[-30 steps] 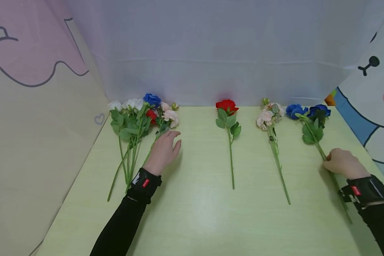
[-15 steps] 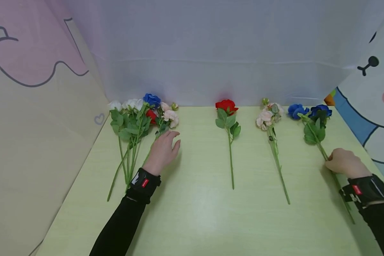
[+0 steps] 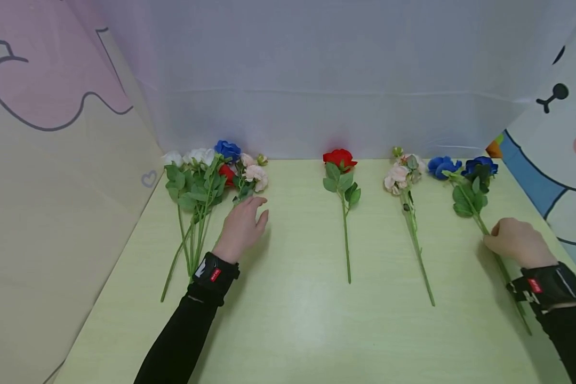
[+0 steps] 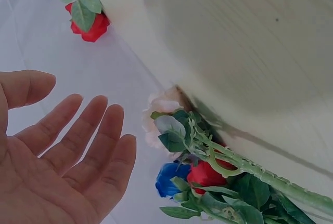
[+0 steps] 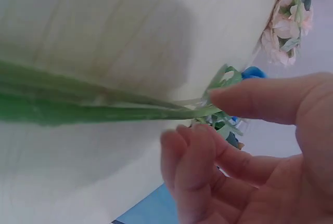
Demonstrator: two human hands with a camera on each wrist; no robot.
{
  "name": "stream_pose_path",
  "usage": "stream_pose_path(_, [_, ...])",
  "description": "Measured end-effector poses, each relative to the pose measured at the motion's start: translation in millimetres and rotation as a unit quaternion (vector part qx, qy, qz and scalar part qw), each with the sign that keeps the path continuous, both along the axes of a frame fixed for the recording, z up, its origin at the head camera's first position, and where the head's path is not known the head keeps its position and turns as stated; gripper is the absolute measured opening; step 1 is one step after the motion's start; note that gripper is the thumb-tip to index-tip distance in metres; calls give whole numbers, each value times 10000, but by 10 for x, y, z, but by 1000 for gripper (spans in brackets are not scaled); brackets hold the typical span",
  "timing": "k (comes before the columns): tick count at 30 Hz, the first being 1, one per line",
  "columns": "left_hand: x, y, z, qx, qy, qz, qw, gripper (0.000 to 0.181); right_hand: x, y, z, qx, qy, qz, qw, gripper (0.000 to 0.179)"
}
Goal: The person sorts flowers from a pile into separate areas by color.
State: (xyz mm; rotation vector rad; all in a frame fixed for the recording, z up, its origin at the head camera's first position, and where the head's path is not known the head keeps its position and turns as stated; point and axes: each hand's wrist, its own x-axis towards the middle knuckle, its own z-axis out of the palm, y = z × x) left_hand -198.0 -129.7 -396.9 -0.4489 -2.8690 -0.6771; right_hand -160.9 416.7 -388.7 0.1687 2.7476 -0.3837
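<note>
At left, holds the left hand (image 3: pixel 242 226) relaxed, with fingers (image 4: pixel 75 138) parted, over the right edge of a white, blue, red and pale-pink bunch of green-stemmed artificial flowers (image 3: pixel 201 186). At right, pinches two green-stemmed blue artificial flowers (image 3: pixel 469 200) in the right hand (image 3: pixel 518 241), with blooms (image 3: pixel 480 165) beyond it and stem ends (image 3: pixel 522 317) near.

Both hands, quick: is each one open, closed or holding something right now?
Left hand: open, holding nothing.
Right hand: closed, pinching the blue flowers by their stems.
</note>
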Motion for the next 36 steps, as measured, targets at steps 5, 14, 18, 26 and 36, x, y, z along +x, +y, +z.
stream_pose_path(5, [4,-44,22,118,-35,194,9997,33,4,-130,14,124,944,5,9955,40])
stream_pose_path(14, [-11,-108,79,244,28,334,9991,34,-46,-468,-3,-269,2321,64,9723,25])
stream_pose_path(18, [-10,-165,96,367,137,381,9985,34,-72,-624,-12,-416,2749,137,9605,21])
stream_pose_path(26, [-18,-335,161,852,358,806,9925,32,-179,-1086,8,-1064,3420,156,9335,20])
stream_pose_path(36, [25,-477,235,876,26,1209,9888,34,-293,-1792,107,-2409,3356,108,9106,25])
